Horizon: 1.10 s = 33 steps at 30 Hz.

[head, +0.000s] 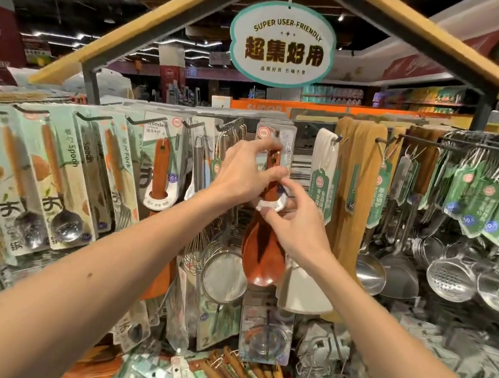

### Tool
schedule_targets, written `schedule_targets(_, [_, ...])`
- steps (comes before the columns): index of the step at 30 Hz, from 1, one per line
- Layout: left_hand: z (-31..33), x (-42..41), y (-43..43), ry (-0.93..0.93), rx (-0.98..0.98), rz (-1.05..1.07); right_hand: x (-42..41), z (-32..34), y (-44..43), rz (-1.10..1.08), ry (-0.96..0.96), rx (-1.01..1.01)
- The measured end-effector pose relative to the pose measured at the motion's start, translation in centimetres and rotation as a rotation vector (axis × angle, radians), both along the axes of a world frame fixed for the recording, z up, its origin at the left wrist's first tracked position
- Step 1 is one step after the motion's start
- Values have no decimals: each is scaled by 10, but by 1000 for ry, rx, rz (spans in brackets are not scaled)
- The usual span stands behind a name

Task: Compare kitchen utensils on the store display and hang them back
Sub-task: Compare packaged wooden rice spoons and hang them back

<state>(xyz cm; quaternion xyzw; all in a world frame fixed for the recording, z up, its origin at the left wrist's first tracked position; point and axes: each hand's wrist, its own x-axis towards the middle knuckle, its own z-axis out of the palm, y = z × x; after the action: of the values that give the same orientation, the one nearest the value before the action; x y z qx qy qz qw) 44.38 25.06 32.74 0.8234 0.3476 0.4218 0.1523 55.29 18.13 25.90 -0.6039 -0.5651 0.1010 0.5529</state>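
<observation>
Head view: a glossy reddish-brown wooden spoon on its white card is pinched at the handle by the left hand and at the card's curved edge by the right hand, at its display hook, between a round mesh strainer and a flat white spatula.

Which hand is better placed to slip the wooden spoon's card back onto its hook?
Left. The left hand pinches the top of the wooden spoon card right at the hook; the right hand only steadies it lower down.

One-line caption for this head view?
Both hands, left hand and right hand, hold a packaged wooden spoon at its display hook.
</observation>
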Motion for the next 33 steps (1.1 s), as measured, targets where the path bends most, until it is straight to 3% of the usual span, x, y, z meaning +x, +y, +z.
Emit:
schedule_targets(12, [-3,11,22,104,-87,-2,3,-3,24,-50,-45,-80])
schedule_targets(21, [-17,-13,-27,180,-69,13,-5,-27,-50,27,-131,-159])
schedule_targets(28, [-75,-40,-105,132,-60,97,11,-105,-142,191,-143,-285])
schedule_targets(33, [-159,-62,-151,150,-347,45,21,-183,-176,235,32,-514])
